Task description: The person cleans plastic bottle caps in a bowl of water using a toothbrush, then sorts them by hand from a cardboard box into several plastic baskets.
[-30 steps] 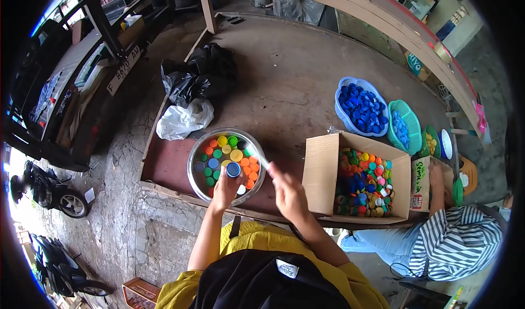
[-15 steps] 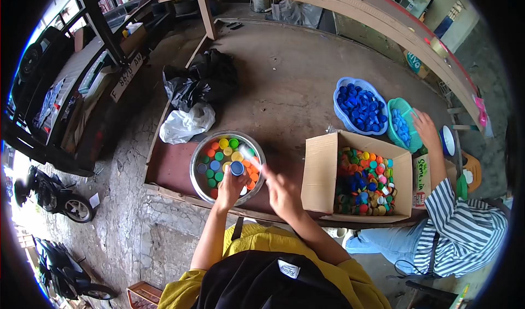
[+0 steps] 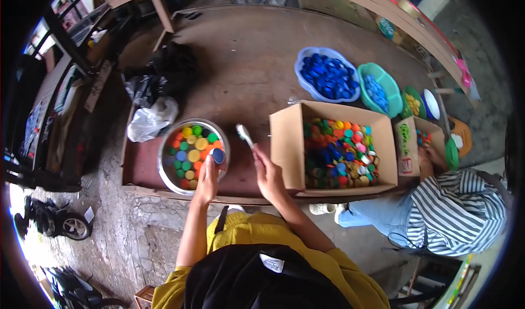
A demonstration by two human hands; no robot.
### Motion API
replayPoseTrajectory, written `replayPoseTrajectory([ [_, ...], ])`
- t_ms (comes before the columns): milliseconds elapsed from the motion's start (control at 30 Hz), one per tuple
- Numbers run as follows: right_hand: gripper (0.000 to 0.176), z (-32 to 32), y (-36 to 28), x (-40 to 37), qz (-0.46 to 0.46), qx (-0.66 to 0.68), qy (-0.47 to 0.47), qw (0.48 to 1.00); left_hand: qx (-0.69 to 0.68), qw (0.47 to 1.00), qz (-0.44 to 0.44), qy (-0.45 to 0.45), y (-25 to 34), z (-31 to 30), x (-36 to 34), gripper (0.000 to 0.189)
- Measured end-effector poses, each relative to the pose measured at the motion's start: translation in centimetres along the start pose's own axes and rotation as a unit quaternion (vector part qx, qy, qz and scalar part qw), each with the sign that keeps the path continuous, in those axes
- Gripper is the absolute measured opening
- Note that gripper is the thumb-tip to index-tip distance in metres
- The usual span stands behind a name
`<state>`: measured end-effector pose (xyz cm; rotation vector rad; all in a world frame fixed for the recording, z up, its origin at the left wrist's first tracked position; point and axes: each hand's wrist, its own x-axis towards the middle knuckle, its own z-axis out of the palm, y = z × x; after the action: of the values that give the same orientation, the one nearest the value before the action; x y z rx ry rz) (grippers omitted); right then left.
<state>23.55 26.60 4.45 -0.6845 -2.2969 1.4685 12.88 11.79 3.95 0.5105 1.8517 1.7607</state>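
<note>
My left hand [image 3: 206,181] is closed on a dark blue bottle cap [image 3: 218,156], held over the right rim of a round metal bowl [image 3: 161,164]. Bottle caps [image 3: 194,155] in orange, green, yellow and blue lie in the bowl, seemingly in water. A toothbrush [image 3: 245,135] is gripped in my right hand [image 3: 268,176]; its white bristled head points up and left, apart from the cap. Right of this hand stands an open cardboard box [image 3: 286,145] full of mixed caps.
A blue basket [image 3: 300,68] and a teal basket [image 3: 363,70] hold blue caps. Beyond them are a green bowl of yellow caps [image 3: 413,104] and a smaller box [image 3: 405,145], where a co-worker's hand [image 3: 432,161] reaches in. Plastic bags [image 3: 153,118] lie at left on the table.
My right hand has drawn the toothbrush away from the cap to the right. The co-worker's hand has left the teal basket for the small box. The whole view has shifted.
</note>
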Motion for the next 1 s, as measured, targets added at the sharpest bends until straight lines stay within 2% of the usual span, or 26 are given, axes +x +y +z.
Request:
replayPoseTrajectory([
  [67,0.037,0.7,2.5,-0.8,-0.118,0.073,0.025,0.990,0.038,0.997,0.050,-0.033,2.4,2.6,0.7,0.051],
  [100,0.036,0.3,2.1,-1.6,-0.087,0.073,-0.004,0.993,0.031,0.997,0.019,-0.068,6.3,4.5,0.2,0.041],
  [133,0.035,0.2,2.5,-2.1,-0.084,0.045,-0.025,0.995,0.086,0.994,0.040,-0.051,7.2,6.7,0.5,0.041],
  [167,0.036,-0.6,2.2,-2.5,-0.011,-0.018,-0.111,0.994,0.061,0.979,0.046,-0.187,9.7,7.8,1.3,0.040],
  [200,0.039,-1.3,1.8,-2.4,0.055,-0.084,-0.198,0.975,0.026,0.974,0.101,-0.200,9.8,10.0,1.9,0.037],
  [233,0.045,-0.1,4.2,-2.8,-0.082,-0.064,-0.129,0.986,0.035,0.968,0.128,-0.215,10.2,12.2,2.6,0.035],
  [267,0.053,1.0,6.4,-3.1,-0.218,-0.065,-0.050,0.972,0.044,0.959,0.155,-0.235,11.8,14.1,2.8,0.033],
  [300,0.052,0.3,5.9,-3.1,-0.164,-0.055,-0.113,0.978,0.023,0.947,0.219,-0.235,12.1,16.3,3.3,0.033],
  [333,0.052,-0.5,5.2,-3.2,-0.107,-0.047,-0.175,0.978,0.029,0.937,0.237,-0.254,12.1,18.1,3.9,0.033],
  [367,0.051,0.2,7.1,-3.4,-0.100,-0.017,-0.168,0.981,0.077,0.926,0.222,-0.296,11.5,19.7,5.0,0.045],
  [400,0.049,0.7,7.9,-3.5,-0.068,0.061,-0.175,0.980,0.107,0.929,0.153,-0.320,9.7,21.1,5.4,0.067],
  [433,0.047,1.1,8.6,-3.6,-0.036,0.140,-0.178,0.973,0.155,0.923,0.206,-0.284,7.3,21.2,4.8,0.076],
  [467,0.046,0.3,8.4,-3.7,-0.010,0.141,-0.206,0.968,0.200,0.912,0.259,-0.248,5.8,21.4,4.4,0.085],
  [500,0.044,0.0,7.9,-3.5,-0.080,0.055,-0.159,0.982,0.124,0.912,0.227,-0.319,6.8,19.4,4.0,0.090],
  [567,0.042,-0.3,6.7,-3.8,-0.210,-0.112,-0.058,0.969,0.075,0.920,0.179,-0.340,8.0,14.7,2.9,0.086],
  [600,0.041,-0.8,6.0,-3.9,-0.147,-0.065,-0.086,0.983,0.065,0.936,0.189,-0.290,7.1,12.0,2.6,0.080],
  [633,0.040,-1.5,5.3,-3.8,-0.083,-0.017,-0.115,0.990,0.136,0.939,0.253,-0.190,5.7,9.0,2.5,0.069],
  [667,0.039,-1.6,4.9,-3.6,-0.018,0.032,-0.141,0.989,0.151,0.955,0.232,-0.109,6.1,5.6,2.2,0.058],
  [700,0.034,-1.0,4.6,-3.5,-0.077,0.065,-0.084,0.991,0.203,0.967,0.133,-0.079,5.3,1.9,2.1,0.045],
  [733,0.035,-1.5,4.0,-3.4,-0.019,0.050,-0.112,0.992,0.357,0.926,0.113,0.053,2.2,-1.7,2.4,0.041],
  [767,0.035,-1.5,3.6,-3.3,-0.018,0.051,-0.111,0.992,0.450,0.874,0.147,0.109,1.3,-5.0,2.6,0.038],
  [833,0.036,-1.2,3.6,-3.2,-0.027,0.037,-0.109,0.993,0.583,0.787,0.115,0.163,-1.0,-10.0,2.9,0.031],
  [867,0.036,-1.0,3.5,-3.1,-0.027,0.038,-0.110,0.993,0.594,0.791,0.050,0.139,-1.2,-11.5,2.9,0.030],
  [1000,0.037,0.1,2.4,-2.9,-0.026,0.042,-0.120,0.992,0.639,0.762,0.062,0.086,-1.9,-13.3,4.1,0.034],
])
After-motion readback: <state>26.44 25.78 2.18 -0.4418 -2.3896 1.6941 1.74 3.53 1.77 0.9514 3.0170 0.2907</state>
